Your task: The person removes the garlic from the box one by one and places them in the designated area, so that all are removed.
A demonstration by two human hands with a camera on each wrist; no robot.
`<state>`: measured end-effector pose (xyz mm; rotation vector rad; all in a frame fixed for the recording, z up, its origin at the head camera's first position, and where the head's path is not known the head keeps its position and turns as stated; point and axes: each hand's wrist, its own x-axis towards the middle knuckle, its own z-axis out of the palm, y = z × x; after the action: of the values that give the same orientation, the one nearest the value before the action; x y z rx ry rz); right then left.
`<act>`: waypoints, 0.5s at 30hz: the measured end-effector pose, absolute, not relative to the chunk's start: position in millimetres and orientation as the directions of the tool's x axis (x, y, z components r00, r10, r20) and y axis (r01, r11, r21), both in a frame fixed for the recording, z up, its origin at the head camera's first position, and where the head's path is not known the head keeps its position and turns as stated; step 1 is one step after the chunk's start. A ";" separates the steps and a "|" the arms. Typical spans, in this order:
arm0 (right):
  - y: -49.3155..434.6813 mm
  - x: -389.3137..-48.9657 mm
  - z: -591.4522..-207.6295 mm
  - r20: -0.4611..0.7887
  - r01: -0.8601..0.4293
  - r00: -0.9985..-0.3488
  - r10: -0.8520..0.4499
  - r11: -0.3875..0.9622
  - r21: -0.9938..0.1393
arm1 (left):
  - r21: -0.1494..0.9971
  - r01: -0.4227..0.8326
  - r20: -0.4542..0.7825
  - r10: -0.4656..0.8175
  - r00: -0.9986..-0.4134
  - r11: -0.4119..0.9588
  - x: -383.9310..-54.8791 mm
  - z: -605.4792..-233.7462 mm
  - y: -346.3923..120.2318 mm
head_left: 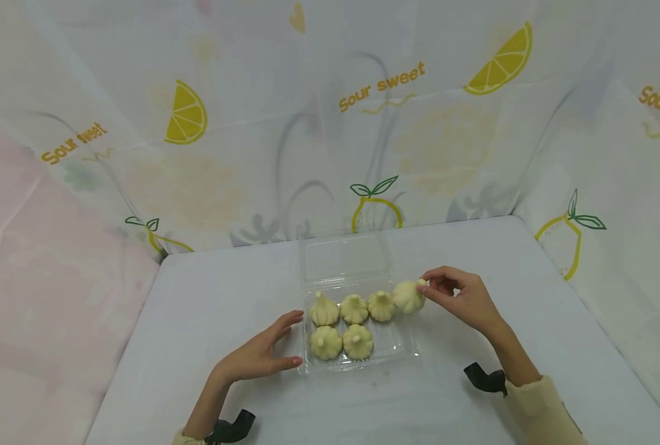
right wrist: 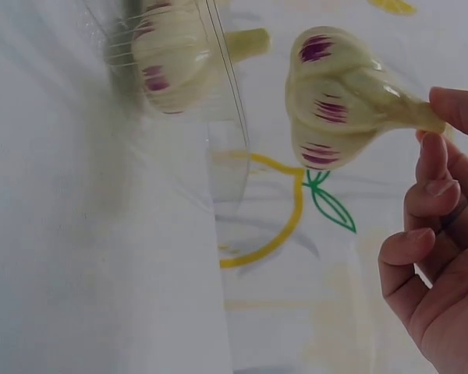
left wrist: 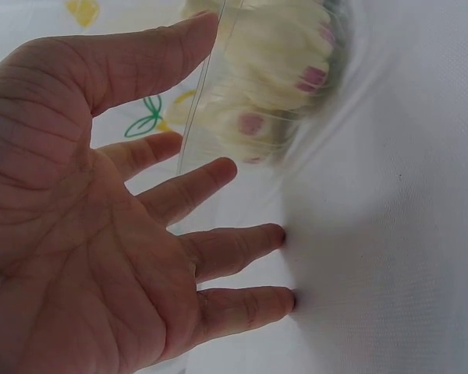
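Note:
My right hand (head_left: 460,296) pinches a garlic bulb (head_left: 408,297) by its stem, at the right end of the box's back row. In the right wrist view that garlic bulb (right wrist: 331,101) shows purple streaks, its stem between thumb and fingertips. A clear plastic box (head_left: 388,346) lies with its lid (head_left: 346,258) folded back. Three garlic bulbs (head_left: 355,308) sit in its back row and two more garlic bulbs (head_left: 358,342) at the front left. My left hand (head_left: 260,352) spreads its straight fingers beside the box's left edge, thumb near the front corner; its palm (left wrist: 93,234) holds nothing.
A white cloth covers the table (head_left: 196,321). Behind it hangs a curtain (head_left: 274,154) printed with lemons and lettering, folding round to both sides. Black wrist mounts (head_left: 234,426) sit at both cuffs.

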<state>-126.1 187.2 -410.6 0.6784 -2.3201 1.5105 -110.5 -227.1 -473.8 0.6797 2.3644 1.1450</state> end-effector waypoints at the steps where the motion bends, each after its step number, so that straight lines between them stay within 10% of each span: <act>1: 188.6 -127.0 -410.8 0.477 -0.525 -0.851 -0.219 0.347 -0.777 | 0.805 0.245 -0.158 0.593 -0.789 0.541 -110.5 -473.7 -227.1; 15: 209.0 -145.8 -431.0 0.401 -0.417 -0.907 -0.127 0.390 -0.821 | 0.804 0.242 -0.166 0.597 -0.785 0.543 -110.9 -470.7 -226.1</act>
<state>-145.8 209.0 -431.0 0.4788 -2.3789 1.5241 -110.9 -226.1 -470.7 0.6829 2.3589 1.1353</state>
